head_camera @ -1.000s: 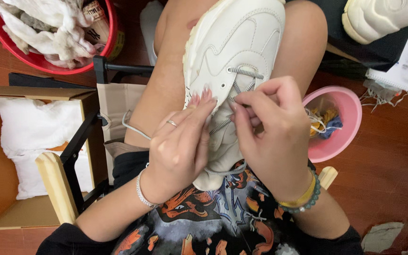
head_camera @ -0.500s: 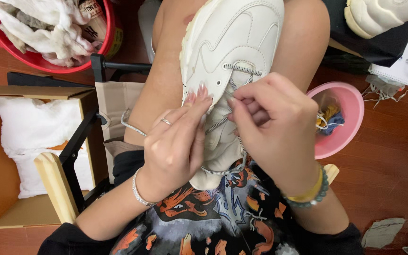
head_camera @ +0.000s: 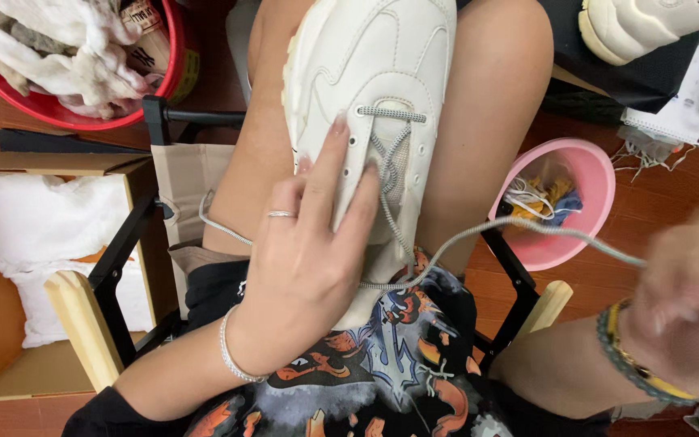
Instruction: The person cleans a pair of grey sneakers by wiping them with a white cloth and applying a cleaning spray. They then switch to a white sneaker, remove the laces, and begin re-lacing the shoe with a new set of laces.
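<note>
A cream-white sneaker (head_camera: 366, 73) lies on my lap between my bare knees, toe pointing away. My left hand (head_camera: 309, 259), with a ring and a silver bracelet, rests flat on the shoe's left eyelet side, fingers spread. A grey speckled shoelace (head_camera: 519, 229) runs through the top eyelets and stretches taut out to the right. My right hand (head_camera: 689, 307), blurred at the right edge and wearing beaded bracelets, grips the lace's end. The lace's other end (head_camera: 212, 222) hangs loose over my left thigh.
A pink bowl (head_camera: 584, 170) with lace scraps sits on the wood floor at right. A red basin (head_camera: 82, 113) of white cloths stands top left. An open cardboard box (head_camera: 10, 364) with white padding is at left. Another cream shoe (head_camera: 649, 24) lies top right. I sit on a black-framed stool (head_camera: 155, 129).
Both hands were pinching the lace at the eyelets. Now my right hand has drawn the lace far out to the right, and my left hand has flattened on the shoe.
</note>
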